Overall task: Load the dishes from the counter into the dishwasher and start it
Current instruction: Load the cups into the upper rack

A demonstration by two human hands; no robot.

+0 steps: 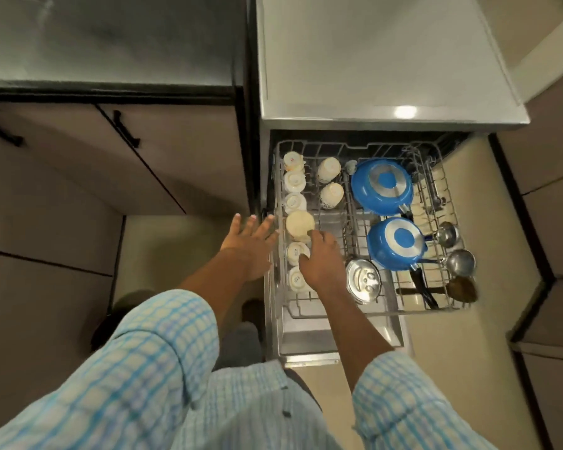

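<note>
Reaching into the pulled-out grey wire dishwasher rack [387, 315], the right hand [322, 259] is the nearer one. Its curled fingers [316, 236] touch the upturned cream ceramic cup [299, 224] just ahead and to their left; whether they grip it I cannot tell. Small white cups [294, 203] crowd it in the same column. The left hand [252, 243] hovers spread wide outside the rack's left wall. Blue upturned pans [382, 186] sit well apart.

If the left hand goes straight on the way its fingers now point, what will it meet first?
Probably the left rim of the dishwasher rack; depth is unclear, so the left hand may pass above it.
</note>
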